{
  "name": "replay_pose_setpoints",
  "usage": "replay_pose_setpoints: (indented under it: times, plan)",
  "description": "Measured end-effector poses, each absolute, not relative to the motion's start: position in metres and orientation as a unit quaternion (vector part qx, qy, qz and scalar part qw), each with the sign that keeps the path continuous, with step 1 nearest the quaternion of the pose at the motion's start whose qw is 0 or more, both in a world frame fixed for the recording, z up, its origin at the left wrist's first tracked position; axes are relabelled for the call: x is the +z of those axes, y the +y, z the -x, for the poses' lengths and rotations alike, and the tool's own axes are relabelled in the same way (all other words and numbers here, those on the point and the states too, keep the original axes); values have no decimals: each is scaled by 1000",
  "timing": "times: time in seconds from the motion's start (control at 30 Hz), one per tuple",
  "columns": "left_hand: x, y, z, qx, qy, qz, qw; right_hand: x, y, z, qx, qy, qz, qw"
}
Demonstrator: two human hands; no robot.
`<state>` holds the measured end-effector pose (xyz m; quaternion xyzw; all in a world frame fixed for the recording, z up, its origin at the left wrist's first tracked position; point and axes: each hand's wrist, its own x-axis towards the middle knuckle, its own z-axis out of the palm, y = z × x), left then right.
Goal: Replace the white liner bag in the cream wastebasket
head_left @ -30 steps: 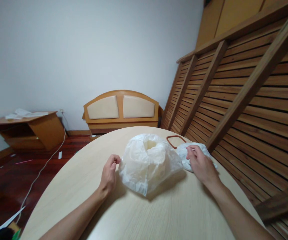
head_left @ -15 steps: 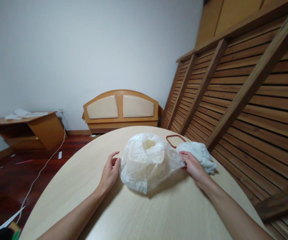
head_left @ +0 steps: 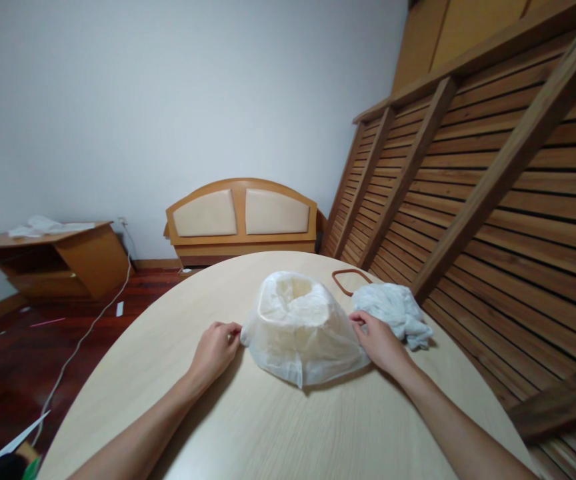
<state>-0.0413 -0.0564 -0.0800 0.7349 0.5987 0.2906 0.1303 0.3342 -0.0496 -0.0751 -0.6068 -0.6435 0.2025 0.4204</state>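
Observation:
A translucent white plastic bag [head_left: 301, 347] is draped over a pale container on the round table [head_left: 268, 440]. The bag dips into the container's opening, and its skirt spreads around the outside down to the tabletop. My left hand [head_left: 217, 347] pinches the bag's left edge between thumb and fingers. On the other side, my right hand [head_left: 379, 340] is closed on the bag's right edge. The container shows only faintly through the film, so its exact kind is hard to make out.
A crumpled pale cloth or bag [head_left: 395, 310] lies just beyond my right hand, beside a brown rounded frame [head_left: 351, 280]. A slatted wooden panel [head_left: 468, 220] leans along the right. Farther back are a headboard [head_left: 241, 220] and a low cabinet [head_left: 93, 263].
My left hand has closed on the bag's left edge. The bag has been drawn down and spread more evenly round the container; my right hand has shifted slightly left.

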Motion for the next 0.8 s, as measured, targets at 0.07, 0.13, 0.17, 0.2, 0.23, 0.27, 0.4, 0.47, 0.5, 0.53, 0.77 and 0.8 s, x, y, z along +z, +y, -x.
replay_pose_setpoints:
  times: [0.07, 0.13, 0.17, 0.2, 0.23, 0.27, 0.4, 0.47, 0.5, 0.53, 0.77, 0.8]
  plan:
    - [-80, -58, 40, 291, 604, -734, 110, -70, -53, -331, 169, -660, 609, 406]
    - [-79, -60, 36, 343, 609, -707, 110, -63, -57, -326, 111, -677, 607, 402]
    - [-78, -61, 34, 379, 600, -693, 123, -60, -60, -323, 78, -686, 598, 406]
    - [-77, -62, 32, 415, 579, -686, 147, -57, -63, -320, 48, -695, 584, 416]
    - [-76, -63, 29, 444, 546, -687, 181, -54, -66, -316, 32, -703, 567, 429]
    - [-76, -65, 26, 463, 505, -694, 221, -52, -69, -312, 35, -707, 549, 444]
    - [-78, -71, 11, 471, 376, -706, 371, -55, -83, -297, 185, -719, 490, 457]
    - [-80, -74, 3, 462, 359, -692, 421, -60, -87, -290, 255, -724, 468, 438]
    - [-82, -74, 0, 460, 358, -685, 437, -62, -89, -287, 276, -725, 463, 429]
    - [-83, -75, -4, 458, 358, -680, 447, -65, -89, -283, 290, -724, 461, 423]
    - [-88, -78, -11, 439, 335, -691, 466, -72, -86, -264, 293, -745, 426, 422]
    - [-87, -78, -10, 435, 336, -695, 463, -73, -85, -263, 292, -746, 421, 424]
